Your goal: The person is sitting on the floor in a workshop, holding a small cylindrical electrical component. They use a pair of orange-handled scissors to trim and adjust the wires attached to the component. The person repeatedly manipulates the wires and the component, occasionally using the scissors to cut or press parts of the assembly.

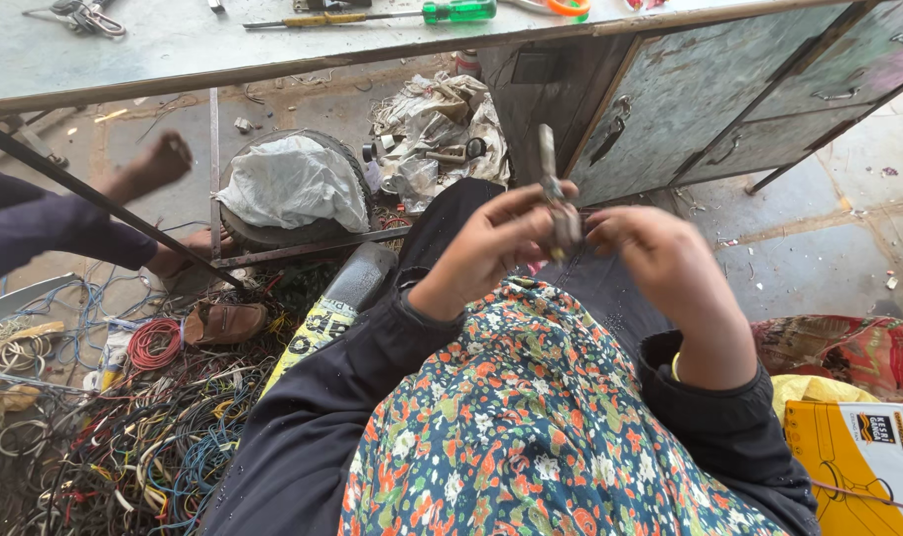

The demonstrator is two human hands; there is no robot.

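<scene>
A slim grey metal piece point(555, 194) stands nearly upright in mid-scene above the person's lap, pinched low down by both hands. The left hand point(491, 243) closes fingers and thumb around it; the right hand point(660, 253) presses its fingertips against its base. A green-handled screwdriver point(372, 15) lies on the far workbench point(174, 55), and tangled coloured wires point(144, 437) heap at near left.

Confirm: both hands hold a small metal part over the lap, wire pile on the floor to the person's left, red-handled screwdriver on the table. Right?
Not quite. In the head view the screwdriver on the table has a green handle, not red. The rest holds: left hand and right hand hold the metal part, with the wire pile to the left.
</scene>
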